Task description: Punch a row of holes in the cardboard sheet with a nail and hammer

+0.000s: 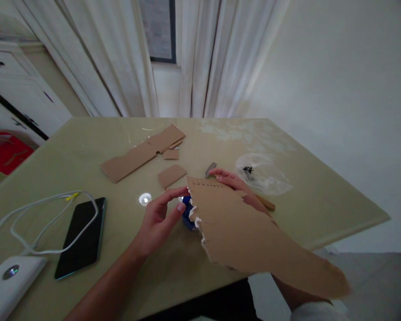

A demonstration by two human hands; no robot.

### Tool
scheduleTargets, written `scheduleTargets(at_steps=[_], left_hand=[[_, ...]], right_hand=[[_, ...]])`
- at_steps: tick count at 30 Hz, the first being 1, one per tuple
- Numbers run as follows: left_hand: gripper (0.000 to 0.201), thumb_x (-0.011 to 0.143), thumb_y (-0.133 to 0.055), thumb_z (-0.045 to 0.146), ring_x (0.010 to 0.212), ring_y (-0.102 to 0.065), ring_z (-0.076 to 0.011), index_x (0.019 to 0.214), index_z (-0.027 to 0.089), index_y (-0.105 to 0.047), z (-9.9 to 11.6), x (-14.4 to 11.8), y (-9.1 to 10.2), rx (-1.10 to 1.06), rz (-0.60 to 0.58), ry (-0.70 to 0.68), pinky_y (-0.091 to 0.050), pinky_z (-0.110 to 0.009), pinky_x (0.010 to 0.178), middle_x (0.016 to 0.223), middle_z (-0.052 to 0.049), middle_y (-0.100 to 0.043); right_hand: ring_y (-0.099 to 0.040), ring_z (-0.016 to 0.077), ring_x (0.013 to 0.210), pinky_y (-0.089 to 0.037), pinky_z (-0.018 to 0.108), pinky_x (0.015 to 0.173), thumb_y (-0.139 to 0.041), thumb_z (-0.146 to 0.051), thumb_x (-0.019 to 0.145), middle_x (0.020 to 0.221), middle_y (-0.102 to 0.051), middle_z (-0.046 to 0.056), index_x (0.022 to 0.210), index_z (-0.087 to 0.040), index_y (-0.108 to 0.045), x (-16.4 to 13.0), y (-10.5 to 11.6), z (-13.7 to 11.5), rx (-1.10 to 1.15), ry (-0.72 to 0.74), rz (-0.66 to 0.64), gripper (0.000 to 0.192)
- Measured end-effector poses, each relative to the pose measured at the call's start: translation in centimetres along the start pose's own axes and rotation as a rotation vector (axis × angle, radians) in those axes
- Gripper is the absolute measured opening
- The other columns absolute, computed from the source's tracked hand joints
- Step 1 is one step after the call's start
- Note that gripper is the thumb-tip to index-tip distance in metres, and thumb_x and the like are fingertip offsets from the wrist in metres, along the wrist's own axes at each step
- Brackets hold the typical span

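Observation:
A large brown cardboard piece [240, 223] with a ragged, torn left edge and a row of small slits near its far corner slants above the table's front. My right hand [232, 180] is at its far side, gripping it; the cardboard covers part of that hand and forearm. My left hand [162, 216] is at the torn edge, thumb and index finger apart, their tips close to a dark blue object [188, 216] partly hidden under the cardboard. A grey metal head [210, 169] and a wooden handle [267, 203] show on either side of my right hand, perhaps one hammer.
Cut cardboard strips [137, 156] and a small cardboard rectangle [172, 176] lie farther back. A clear plastic bag [263, 174] with small black pieces is at right. At left are a phone [82, 240], a white cable [23, 232] and a white power bank [15, 290]. A round white disc [145, 199] lies nearby.

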State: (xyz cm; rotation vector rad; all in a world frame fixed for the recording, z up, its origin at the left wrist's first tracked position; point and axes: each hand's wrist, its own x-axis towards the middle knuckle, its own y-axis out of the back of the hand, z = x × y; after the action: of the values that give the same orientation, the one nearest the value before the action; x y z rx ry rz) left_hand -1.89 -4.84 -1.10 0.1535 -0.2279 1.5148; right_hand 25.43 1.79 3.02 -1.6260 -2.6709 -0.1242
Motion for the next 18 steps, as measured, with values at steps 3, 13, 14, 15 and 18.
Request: scheduleTargets(at_steps=[3, 13, 14, 15, 18], left_hand=[[0.036, 0.098, -0.08, 0.052, 0.121, -0.075, -0.0302, 0.125, 0.028, -0.084, -0.2, 0.0, -0.1, -0.028, 0.035, 0.004, -0.054, -0.042, 0.109, 0.126, -0.01, -0.083], [0.039, 0.088, -0.088, 0.058, 0.118, -0.076, -0.0346, 0.111, 0.027, -0.087, 0.3, 0.4, -0.5, -0.019, 0.03, -0.095, -0.06, -0.052, 0.108, 0.119, -0.01, -0.084], [0.037, 0.088, -0.087, 0.058, 0.117, -0.076, -0.0349, 0.109, 0.028, -0.087, 0.3, 0.4, -0.5, -0.011, 0.033, -0.083, -0.061, -0.053, 0.106, 0.115, -0.01, -0.084], [0.035, 0.09, -0.086, 0.057, 0.115, -0.077, -0.0348, 0.107, 0.028, -0.087, 0.2, 0.4, -0.6, -0.002, 0.034, -0.068, -0.062, -0.053, 0.105, 0.112, -0.009, -0.084], [0.029, 0.097, -0.08, 0.053, 0.111, -0.078, -0.0331, 0.105, 0.026, -0.087, 0.0, 0.4, -0.6, 0.015, 0.04, -0.045, -0.062, -0.052, 0.104, 0.105, -0.009, -0.085]], right_hand=[[-0.069, 0.0283, 0.111, -0.056, 0.041, 0.094, -0.076, -0.057, 0.093, 0.119, -0.074, 0.005, 0.118, -0.033, -0.077, 1.3, -0.5, -0.3, 0.086, -0.09, 0.026, 0.035], [-0.074, 0.0323, 0.108, -0.061, 0.045, 0.092, -0.077, -0.058, 0.085, 0.108, -0.08, 0.008, 0.097, -0.031, -0.084, 2.6, 0.7, 1.0, 0.131, -0.009, 0.03, 0.03], [-0.076, 0.0318, 0.104, -0.063, 0.044, 0.087, -0.074, -0.056, 0.086, 0.108, -0.082, 0.009, 0.099, -0.03, -0.085, 2.8, 0.8, 1.3, 0.191, -0.042, 0.004, 0.032], [-0.077, 0.0306, 0.098, -0.064, 0.042, 0.083, -0.073, -0.053, 0.086, 0.107, -0.083, 0.01, 0.103, -0.027, -0.086, 3.0, 0.8, 1.5, 0.254, -0.079, -0.014, 0.033], [-0.076, 0.0213, 0.075, -0.062, 0.03, 0.063, -0.08, -0.043, 0.081, 0.097, -0.084, 0.011, 0.108, -0.019, -0.086, 3.4, 0.5, 2.2, 0.421, -0.151, -0.011, 0.037]])
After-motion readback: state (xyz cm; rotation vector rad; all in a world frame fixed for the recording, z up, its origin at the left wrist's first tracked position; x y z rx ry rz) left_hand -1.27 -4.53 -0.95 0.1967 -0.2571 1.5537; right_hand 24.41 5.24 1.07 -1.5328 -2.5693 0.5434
